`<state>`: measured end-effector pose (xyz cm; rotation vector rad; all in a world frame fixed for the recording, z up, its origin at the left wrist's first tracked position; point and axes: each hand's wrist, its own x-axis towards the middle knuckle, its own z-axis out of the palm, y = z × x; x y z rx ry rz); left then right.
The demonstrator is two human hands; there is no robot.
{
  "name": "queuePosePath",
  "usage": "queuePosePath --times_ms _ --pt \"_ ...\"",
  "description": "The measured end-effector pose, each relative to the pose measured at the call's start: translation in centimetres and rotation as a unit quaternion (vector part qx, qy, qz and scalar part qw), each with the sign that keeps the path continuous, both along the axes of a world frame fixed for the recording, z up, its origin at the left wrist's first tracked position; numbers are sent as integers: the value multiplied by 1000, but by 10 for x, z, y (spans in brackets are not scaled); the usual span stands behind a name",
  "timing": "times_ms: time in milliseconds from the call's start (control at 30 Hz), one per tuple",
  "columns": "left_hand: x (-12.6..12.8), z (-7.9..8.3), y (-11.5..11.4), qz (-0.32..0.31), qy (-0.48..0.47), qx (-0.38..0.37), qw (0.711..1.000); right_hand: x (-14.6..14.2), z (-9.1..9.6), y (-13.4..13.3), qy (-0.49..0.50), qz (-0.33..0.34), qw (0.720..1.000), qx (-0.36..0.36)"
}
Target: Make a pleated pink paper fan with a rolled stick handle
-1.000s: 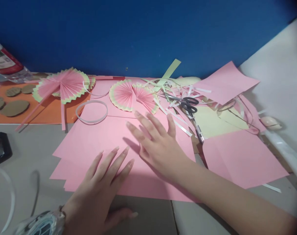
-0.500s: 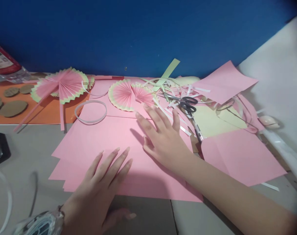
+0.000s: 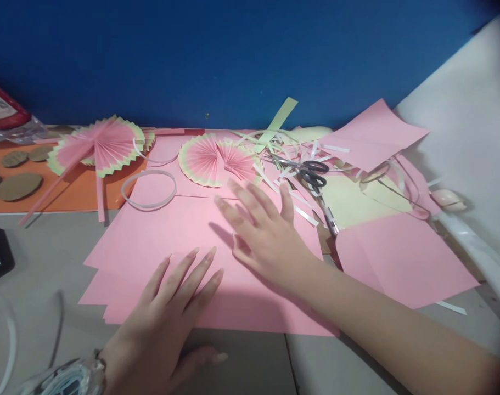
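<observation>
Several overlapping sheets of pink paper [image 3: 142, 236] lie on the grey floor tiles. My left hand [image 3: 171, 307] is open over their front edge, fingers spread and holding nothing. Farther up, my right hand [image 3: 266, 236] is open too, its fingers apart above the sheets; whether it touches them I cannot tell. Just beyond its fingertips lies a pleated pink paper fan [image 3: 204, 159] with a pale green rim. A white ring [image 3: 149, 189] rests on the sheets' left part. Black-handled scissors [image 3: 313, 173] lie among paper strips to the right of my right hand.
Another pleated fan [image 3: 113, 145] with pink strips sits on orange paper [image 3: 126, 186] beside brown cut-out pieces [image 3: 19, 186]. A bottle [image 3: 11, 112] leans at the far left. More pink sheets [image 3: 406, 263] and pale green paper [image 3: 360, 200] lie at right. A blue wall [image 3: 192, 60] closes the back.
My right hand has shifted slightly left over the pink sheets. My left hand has stayed nearly in place. The whole view has moved a little.
</observation>
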<state>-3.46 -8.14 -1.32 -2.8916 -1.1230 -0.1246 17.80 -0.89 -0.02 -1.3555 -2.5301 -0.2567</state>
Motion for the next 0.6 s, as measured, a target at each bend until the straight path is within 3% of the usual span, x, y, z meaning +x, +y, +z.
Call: queuePosePath --times_ms 67,200,333,467,600 --pt "0 -1 0 -1 1 3 1000 0 0 0 8 -17 1000 -1" --pt "0 -1 1 -8 -2 8 1000 2 0 1 0 20 1000 -7" --pt "0 0 1 -7 1 11 1000 6 0 6 18 -31 999 -14" --pt "1 1 1 -11 1 14 1000 6 1 7 13 2 1000 -27" --pt "2 0 1 -1 3 13 1000 5 1 6 17 -39 999 -32"
